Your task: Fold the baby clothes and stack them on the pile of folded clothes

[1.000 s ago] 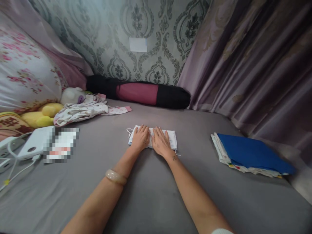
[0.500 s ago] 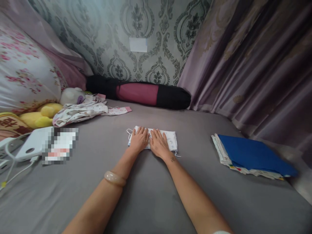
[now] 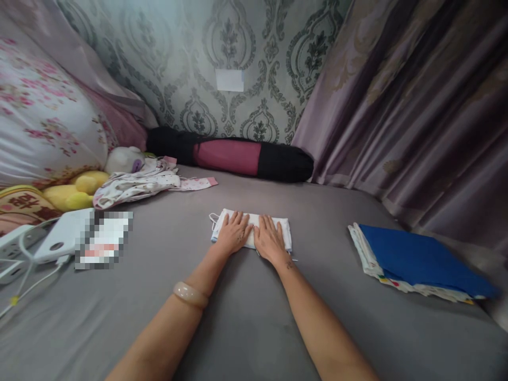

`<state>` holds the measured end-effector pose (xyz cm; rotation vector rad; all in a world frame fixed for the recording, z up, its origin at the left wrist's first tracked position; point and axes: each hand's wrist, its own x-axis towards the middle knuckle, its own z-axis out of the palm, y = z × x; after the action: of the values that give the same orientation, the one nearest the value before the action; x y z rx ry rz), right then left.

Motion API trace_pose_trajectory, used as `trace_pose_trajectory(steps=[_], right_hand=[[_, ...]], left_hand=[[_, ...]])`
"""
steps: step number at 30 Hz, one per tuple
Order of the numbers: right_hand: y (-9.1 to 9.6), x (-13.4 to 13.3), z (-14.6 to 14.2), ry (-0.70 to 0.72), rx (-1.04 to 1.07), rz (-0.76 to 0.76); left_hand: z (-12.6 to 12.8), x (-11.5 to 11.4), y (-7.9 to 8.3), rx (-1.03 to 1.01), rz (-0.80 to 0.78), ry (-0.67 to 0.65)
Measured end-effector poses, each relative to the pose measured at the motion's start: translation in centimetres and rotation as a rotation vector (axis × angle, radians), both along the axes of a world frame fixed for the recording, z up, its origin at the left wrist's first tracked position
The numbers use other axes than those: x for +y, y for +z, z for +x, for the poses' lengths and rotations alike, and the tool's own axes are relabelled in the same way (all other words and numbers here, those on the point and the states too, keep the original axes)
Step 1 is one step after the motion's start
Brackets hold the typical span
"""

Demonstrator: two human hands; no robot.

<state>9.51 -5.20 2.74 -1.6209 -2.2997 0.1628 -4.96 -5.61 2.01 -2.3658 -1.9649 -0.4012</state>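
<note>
A folded white cloth (image 3: 253, 242) lies flat on the grey bed sheet (image 3: 246, 317), with white cords sticking out at its left end and near its lower right. What garment it is, I cannot tell. My left hand (image 3: 235, 233) rests palm down on its left half, fingers stretched out. On the right half lies my right hand (image 3: 270, 237), also flat with fingers extended. Both hands touch the cloth without gripping it. The thumbs point toward each other across a small gap.
A folded blue cloth stack (image 3: 420, 259) lies at right. Left are a patterned garment (image 3: 146, 182), a yellow plush toy (image 3: 75, 191), a white power bank (image 3: 65, 235), a power strip (image 3: 19, 241) with cables and a blurred packet (image 3: 105, 238). A black and maroon roll (image 3: 226, 156) lies along the wall.
My right hand has slid a little to the right over the cloth, widening the gap between the hands. The camera view has shifted slightly.
</note>
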Motion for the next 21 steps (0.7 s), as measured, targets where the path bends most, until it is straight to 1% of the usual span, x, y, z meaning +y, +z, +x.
trace_pose_trajectory(steps=[5,10,16,19,21], right_hand=[[-0.1,-0.1,-0.1,-0.003,-0.008,-0.014],[0.3,0.0,0.1,-0.007,-0.025,-0.023],[1.1,0.0,1.0,-0.073,-0.073,0.042],[0.9,-0.1,1.2,-0.084,-0.105,0.02],[0.6,-0.1,1.3,-0.083,-0.121,-0.01]], left_hand=[[-0.1,0.0,-0.1,-0.002,-0.008,-0.004],[-0.2,0.1,0.4,-0.015,0.022,0.001],[-0.6,0.1,1.3,-0.005,0.081,0.102],[-0.8,0.1,1.0,0.022,0.041,0.15],[-1.0,0.2,0.6,0.034,-0.006,0.158]])
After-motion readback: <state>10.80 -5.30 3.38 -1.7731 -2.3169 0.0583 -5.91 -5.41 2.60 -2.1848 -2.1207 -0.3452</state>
